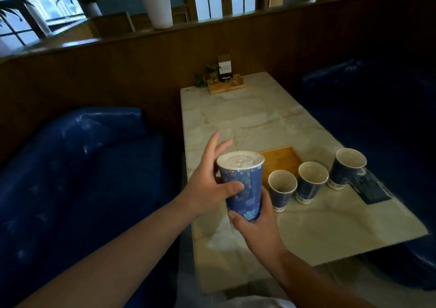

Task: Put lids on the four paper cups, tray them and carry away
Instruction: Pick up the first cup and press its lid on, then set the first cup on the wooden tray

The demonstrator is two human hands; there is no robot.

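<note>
Between both hands: blue paper cup (243,189), upright, held up off the marble table (306,225); clear lid (240,161) sits on its rim.
L hand (207,189): wrapped round upper cup wall from the left, thumb across the front, other fingers spread loose behind the rim.
R hand (257,220): cupped under and round the cup base, gripping it from below; fingertip shows at bottom left of cup.
Just R of held cup: open cup 1 (282,189), no lid, standing on table.
Further R: open cup 2 (311,180), just beside cup 1, no lid.
Furthest R: open cup 3 (349,167), near cup 2, no lid; the 3 make a slanted row.
Behind held cup: wooden tray (280,163), flat on table, partly hidden by cup and L fingers.
R of cup 3: dark flat item (370,187) on table; can't tell what.
Far beyond hands: small wooden stand (225,84) w/ plant, table end.
L of L arm: blue bench seat (77,166).
</note>
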